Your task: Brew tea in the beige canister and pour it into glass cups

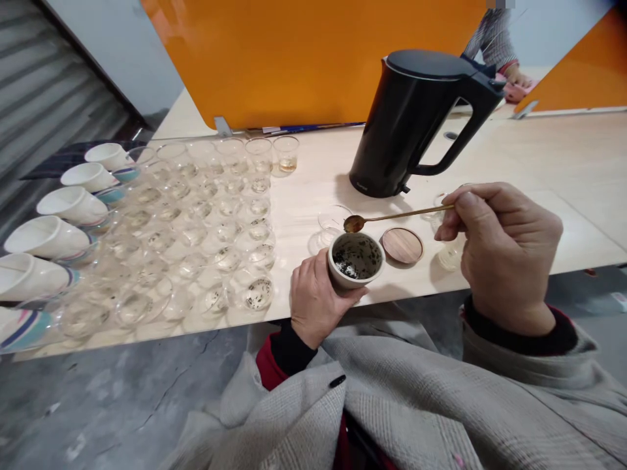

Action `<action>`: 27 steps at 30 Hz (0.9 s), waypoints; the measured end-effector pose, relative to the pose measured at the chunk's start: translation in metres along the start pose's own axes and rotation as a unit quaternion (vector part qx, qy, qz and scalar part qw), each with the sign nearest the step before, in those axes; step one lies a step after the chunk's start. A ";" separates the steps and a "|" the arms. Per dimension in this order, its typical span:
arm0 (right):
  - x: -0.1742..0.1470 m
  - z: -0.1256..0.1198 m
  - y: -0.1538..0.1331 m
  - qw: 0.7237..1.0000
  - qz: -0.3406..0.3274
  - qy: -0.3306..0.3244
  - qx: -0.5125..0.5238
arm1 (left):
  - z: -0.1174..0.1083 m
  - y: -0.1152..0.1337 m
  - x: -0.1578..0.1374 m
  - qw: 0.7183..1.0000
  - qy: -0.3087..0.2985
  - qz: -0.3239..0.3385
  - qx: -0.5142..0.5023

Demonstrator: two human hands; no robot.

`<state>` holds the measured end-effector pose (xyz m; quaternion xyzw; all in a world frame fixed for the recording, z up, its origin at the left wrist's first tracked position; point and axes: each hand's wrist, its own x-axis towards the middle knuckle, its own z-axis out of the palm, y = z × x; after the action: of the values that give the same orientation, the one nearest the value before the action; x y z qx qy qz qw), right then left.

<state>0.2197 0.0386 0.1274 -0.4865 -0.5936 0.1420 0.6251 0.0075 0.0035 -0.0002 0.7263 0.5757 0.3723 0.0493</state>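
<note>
My left hand (316, 297) is wrapped round a small pale cup (356, 282), tilted so its inside shows. Dark bits like tea leaves cling to its wall and gather at the bottom. Between the thumb and fingers of my right hand (504, 251) is the handle of a long, thin gold-coloured spoon (406, 214). The spoon's bowl hangs just above the cup's far rim, apart from it as far as I can see. Behind the cup stands a clear glass (336, 215), partly covered by the spoon. A round wooden lid (402, 245) lies flat to the right of the cup.
Rows of clear plastic cups (258, 292) with dark bits in them fill the table's left part, beside stacked paper cups (46, 235). A black electric kettle (399, 124) stands at the back. Behind are orange partitions (313, 59) and another person's hand (516, 75).
</note>
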 end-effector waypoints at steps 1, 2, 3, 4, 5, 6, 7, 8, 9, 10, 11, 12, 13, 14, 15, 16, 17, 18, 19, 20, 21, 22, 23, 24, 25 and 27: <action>-0.001 0.002 0.001 1.000 -0.009 0.011 0.001 | 0.000 0.000 0.000 1.000 0.001 0.000 0.001; -0.002 0.004 0.001 1.000 -0.020 0.023 0.001 | 0.001 0.000 0.000 1.000 0.003 0.001 0.002; -0.003 0.006 0.002 0.999 -0.035 0.037 0.001 | 0.001 -0.001 0.000 1.000 0.004 0.002 0.002; -0.005 0.009 0.003 0.997 -0.051 0.054 0.000 | 0.001 -0.001 -0.001 1.000 0.005 0.003 0.002; -0.007 0.012 0.006 0.995 -0.071 0.065 -0.006 | 0.001 -0.001 -0.001 1.000 0.006 0.004 0.001; -0.009 0.015 0.008 0.994 -0.093 0.059 -0.025 | 0.001 -0.001 -0.001 1.000 0.006 0.005 0.000; -0.010 0.018 0.012 0.991 -0.120 0.035 -0.052 | 0.001 -0.002 -0.001 1.000 0.006 0.007 -0.001; -0.012 0.021 0.015 0.986 -0.146 -0.003 -0.082 | 0.002 -0.002 -0.001 1.000 0.006 0.007 -0.001; -0.013 0.024 0.019 0.979 -0.168 -0.045 -0.110 | 0.002 -0.002 -0.001 1.000 0.006 0.007 0.000; -0.014 0.027 0.022 0.971 -0.184 -0.079 -0.130 | 0.002 -0.002 -0.001 1.000 0.006 0.007 0.003; -0.015 0.028 0.025 0.967 -0.193 -0.095 -0.139 | 0.002 -0.002 -0.001 1.000 0.006 0.007 0.006; -0.015 0.029 0.026 0.967 -0.192 -0.090 -0.138 | 0.002 -0.003 -0.001 1.000 0.006 0.006 0.008; -0.015 0.030 0.026 0.971 -0.183 -0.072 -0.133 | 0.002 -0.003 -0.001 1.000 0.006 0.006 0.008; -0.015 0.029 0.025 0.975 -0.171 -0.055 -0.128 | 0.002 -0.003 -0.001 1.000 0.005 0.006 0.006; -0.014 0.027 0.023 0.979 -0.158 -0.041 -0.121 | 0.002 -0.003 -0.001 1.000 0.004 0.006 0.003; -0.014 0.025 0.020 0.983 -0.146 -0.027 -0.111 | 0.002 -0.003 -0.001 1.000 0.003 0.006 0.000; -0.013 0.021 0.017 0.986 -0.137 -0.007 -0.099 | 0.002 -0.003 -0.001 1.000 0.004 0.007 0.000; -0.011 0.017 0.014 0.987 -0.131 0.021 -0.086 | 0.002 -0.003 -0.001 1.000 0.006 0.008 0.001; -0.008 0.012 0.011 0.987 -0.128 0.060 -0.074 | 0.002 -0.003 -0.001 1.000 0.007 0.009 0.004; -0.005 0.005 0.010 0.983 -0.131 0.108 -0.066 | 0.002 -0.003 -0.001 1.000 0.008 0.010 0.008; 0.000 -0.003 0.009 0.976 -0.138 0.155 -0.063 | 0.002 -0.004 -0.001 1.000 0.010 0.012 0.011; 0.005 -0.012 0.010 0.968 -0.144 0.193 -0.066 | 0.002 -0.004 -0.001 1.000 0.011 0.013 0.013; 0.010 -0.023 0.012 0.962 -0.145 0.218 -0.078 | 0.001 -0.004 -0.001 1.000 0.012 0.014 0.015; 0.016 -0.036 0.015 0.958 -0.140 0.233 -0.097 | 0.001 -0.004 -0.001 1.000 0.012 0.015 0.017; 0.021 -0.049 0.020 0.956 -0.129 0.237 -0.118 | 0.001 -0.005 -0.001 1.000 0.012 0.018 0.019; 0.033 -0.075 0.032 0.955 -0.096 0.231 -0.160 | 0.001 -0.005 0.000 0.999 0.012 0.022 0.023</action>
<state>0.3070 0.0461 0.1356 -0.5405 -0.4914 -0.1316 0.6701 0.0039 0.0054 -0.0036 0.7354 0.5684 0.3685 0.0177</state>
